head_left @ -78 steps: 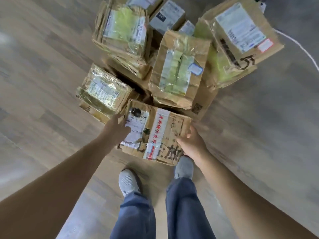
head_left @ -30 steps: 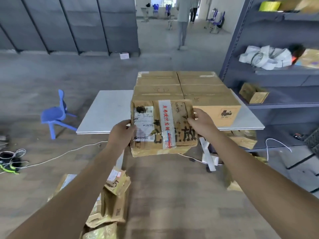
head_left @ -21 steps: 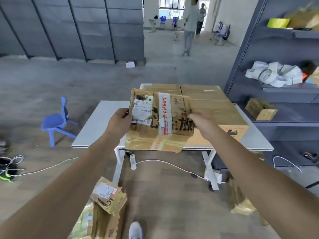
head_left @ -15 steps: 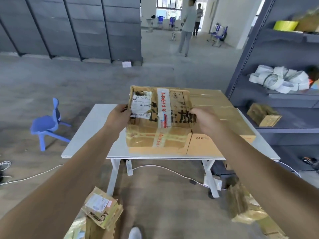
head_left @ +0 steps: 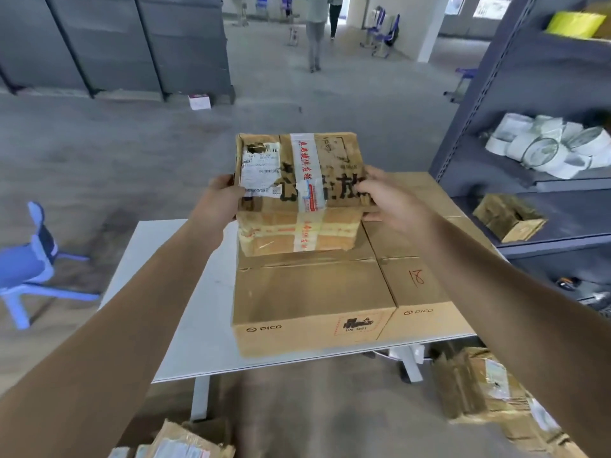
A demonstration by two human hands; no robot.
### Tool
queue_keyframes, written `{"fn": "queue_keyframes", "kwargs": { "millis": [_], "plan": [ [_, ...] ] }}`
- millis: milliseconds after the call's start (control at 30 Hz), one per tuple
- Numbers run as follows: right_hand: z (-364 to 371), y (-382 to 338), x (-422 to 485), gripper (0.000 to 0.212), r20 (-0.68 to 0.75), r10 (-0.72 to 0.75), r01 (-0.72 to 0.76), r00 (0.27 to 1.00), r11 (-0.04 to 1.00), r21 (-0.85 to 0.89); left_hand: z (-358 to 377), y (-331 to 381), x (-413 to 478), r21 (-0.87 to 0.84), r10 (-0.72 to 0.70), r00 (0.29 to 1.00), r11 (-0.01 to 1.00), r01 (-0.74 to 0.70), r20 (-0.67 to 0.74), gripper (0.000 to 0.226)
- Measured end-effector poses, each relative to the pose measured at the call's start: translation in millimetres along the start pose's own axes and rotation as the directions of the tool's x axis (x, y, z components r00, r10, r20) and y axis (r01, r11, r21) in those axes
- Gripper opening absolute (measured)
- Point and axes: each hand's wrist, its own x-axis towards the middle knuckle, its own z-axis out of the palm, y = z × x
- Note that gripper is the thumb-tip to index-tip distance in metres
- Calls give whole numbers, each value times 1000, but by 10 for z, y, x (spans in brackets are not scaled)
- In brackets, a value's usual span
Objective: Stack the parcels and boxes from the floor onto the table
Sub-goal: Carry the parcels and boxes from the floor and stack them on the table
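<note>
A worn brown cardboard parcel (head_left: 299, 180) with a white label and red-printed tape is held in the air above the stacked boxes. My left hand (head_left: 220, 201) grips its left side and my right hand (head_left: 388, 201) grips its right side. Below it, large brown cartons (head_left: 310, 292) lie flat on the white table (head_left: 185, 292), a second carton (head_left: 426, 285) beside the first. More parcels lie on the floor at the bottom left (head_left: 178, 444) and at the right (head_left: 489, 398).
A grey metal shelf unit (head_left: 496, 104) stands right of the table, holding tape rolls (head_left: 549, 147) and a small box (head_left: 509, 216). A blue child's chair (head_left: 29, 262) stands at the left. A person (head_left: 315, 31) walks in the far background.
I lifted the parcel from the floor pile, turned to the table and stepped closer. The parcel now hangs over the cartons' top, farther forward than half a second ago.
</note>
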Motion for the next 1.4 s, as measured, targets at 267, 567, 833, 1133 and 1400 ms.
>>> {"fn": "queue_keyframes", "kwargs": {
  "millis": [267, 567, 833, 1133, 1400],
  "plan": [
    [-21, -67, 829, 39, 2, 16, -16, 1000, 999, 50, 167, 196, 683, -5, -60, 998, 998, 60, 18, 33],
    [-95, -61, 1849, 42, 126, -25, 15, 992, 997, 81, 445, 194, 1419, 11, -171, 977, 985, 174, -126, 46],
    [-12, 126, 2282, 45, 236, -15, -5, 972, 996, 86, 457, -76, 1731, 18, -76, 969, 996, 83, -237, 39],
    [-139, 606, 2323, 38, 330, 53, -65, 943, 998, 27, 558, -514, 1949, 197, -199, 924, 942, 273, -327, 22],
    [46, 796, 2316, 63, 376, 48, 38, 925, 975, -217, 582, -713, 2072, 263, -157, 933, 932, 248, -324, 13]
  ]
}}
